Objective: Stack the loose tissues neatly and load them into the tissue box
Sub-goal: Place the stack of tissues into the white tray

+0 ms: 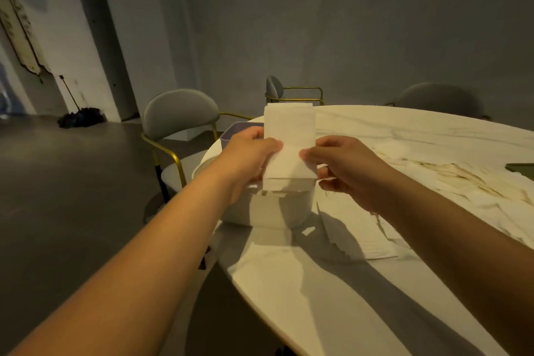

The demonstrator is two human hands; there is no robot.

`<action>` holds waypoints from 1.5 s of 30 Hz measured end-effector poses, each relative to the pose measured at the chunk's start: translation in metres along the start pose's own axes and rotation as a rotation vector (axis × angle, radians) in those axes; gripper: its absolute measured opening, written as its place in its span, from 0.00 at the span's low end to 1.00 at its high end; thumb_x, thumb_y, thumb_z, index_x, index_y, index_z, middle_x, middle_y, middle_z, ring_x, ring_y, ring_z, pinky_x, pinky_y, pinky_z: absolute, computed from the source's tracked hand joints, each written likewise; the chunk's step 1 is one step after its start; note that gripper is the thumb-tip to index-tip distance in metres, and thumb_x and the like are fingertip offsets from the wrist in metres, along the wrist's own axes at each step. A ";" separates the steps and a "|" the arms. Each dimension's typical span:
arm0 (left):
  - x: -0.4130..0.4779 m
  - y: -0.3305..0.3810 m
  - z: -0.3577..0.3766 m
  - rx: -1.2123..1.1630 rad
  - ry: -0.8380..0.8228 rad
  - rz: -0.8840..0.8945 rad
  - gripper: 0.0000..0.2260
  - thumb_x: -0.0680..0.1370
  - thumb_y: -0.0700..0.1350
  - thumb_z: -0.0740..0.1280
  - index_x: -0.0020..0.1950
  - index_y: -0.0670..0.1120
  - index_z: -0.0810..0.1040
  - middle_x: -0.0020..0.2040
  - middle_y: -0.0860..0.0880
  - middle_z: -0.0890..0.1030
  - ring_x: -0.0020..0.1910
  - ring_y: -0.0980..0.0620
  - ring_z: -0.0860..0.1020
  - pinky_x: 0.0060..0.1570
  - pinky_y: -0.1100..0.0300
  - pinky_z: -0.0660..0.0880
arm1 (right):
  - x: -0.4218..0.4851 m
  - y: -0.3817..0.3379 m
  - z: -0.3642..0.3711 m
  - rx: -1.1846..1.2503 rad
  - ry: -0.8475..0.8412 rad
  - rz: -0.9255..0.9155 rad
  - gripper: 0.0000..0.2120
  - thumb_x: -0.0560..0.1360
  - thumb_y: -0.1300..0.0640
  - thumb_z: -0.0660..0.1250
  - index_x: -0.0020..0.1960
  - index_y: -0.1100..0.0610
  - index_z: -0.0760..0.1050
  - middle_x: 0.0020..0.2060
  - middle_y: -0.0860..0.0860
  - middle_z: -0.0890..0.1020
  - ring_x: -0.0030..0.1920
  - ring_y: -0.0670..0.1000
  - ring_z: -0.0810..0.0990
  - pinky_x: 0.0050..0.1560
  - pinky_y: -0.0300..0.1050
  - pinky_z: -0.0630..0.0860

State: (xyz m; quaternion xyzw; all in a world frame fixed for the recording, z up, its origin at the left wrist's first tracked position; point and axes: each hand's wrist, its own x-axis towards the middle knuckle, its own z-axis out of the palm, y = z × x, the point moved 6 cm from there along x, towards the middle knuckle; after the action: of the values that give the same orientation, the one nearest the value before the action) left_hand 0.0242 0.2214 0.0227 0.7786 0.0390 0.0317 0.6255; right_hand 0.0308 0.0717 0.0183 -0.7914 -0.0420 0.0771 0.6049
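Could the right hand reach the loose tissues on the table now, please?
Probably, once freed: the right hand is gripping the held stack, but the loose tissues lie just beside it with nothing between.

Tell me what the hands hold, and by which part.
A stack of tissues: the left hand pinches its left edge, the right hand its right edge.

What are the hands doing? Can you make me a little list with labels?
held: stack of tissues, upright
left hand: grips the stack's left edge
right hand: pinches its right edge
under the stack: white tissue box on the round table
loose: pile of tissues right of the box
nearby: grey chair with gold frame
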 end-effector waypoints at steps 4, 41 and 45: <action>0.019 0.000 0.000 0.086 -0.022 0.007 0.12 0.79 0.42 0.64 0.62 0.50 0.72 0.59 0.49 0.78 0.56 0.46 0.78 0.56 0.50 0.77 | 0.011 0.000 -0.005 -0.046 0.059 -0.002 0.08 0.73 0.56 0.71 0.50 0.54 0.74 0.47 0.51 0.77 0.43 0.52 0.79 0.30 0.36 0.76; 0.026 0.009 -0.010 1.311 -0.152 0.176 0.17 0.77 0.39 0.66 0.66 0.47 0.74 0.60 0.48 0.77 0.52 0.49 0.75 0.50 0.60 0.73 | 0.018 -0.036 0.035 -1.291 -0.190 -0.324 0.27 0.69 0.42 0.72 0.63 0.56 0.75 0.54 0.53 0.80 0.51 0.52 0.77 0.50 0.42 0.76; 0.026 -0.006 -0.014 1.351 -0.205 0.071 0.19 0.77 0.40 0.67 0.68 0.47 0.72 0.59 0.47 0.77 0.49 0.51 0.73 0.46 0.62 0.70 | 0.020 -0.020 0.044 -1.331 -0.270 -0.268 0.26 0.72 0.45 0.71 0.65 0.57 0.74 0.55 0.53 0.80 0.50 0.51 0.76 0.47 0.38 0.70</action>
State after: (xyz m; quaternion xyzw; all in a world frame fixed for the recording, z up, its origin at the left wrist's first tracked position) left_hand 0.0482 0.2386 0.0200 0.9980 -0.0345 -0.0530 0.0013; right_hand 0.0435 0.1217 0.0245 -0.9657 -0.2529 0.0574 -0.0155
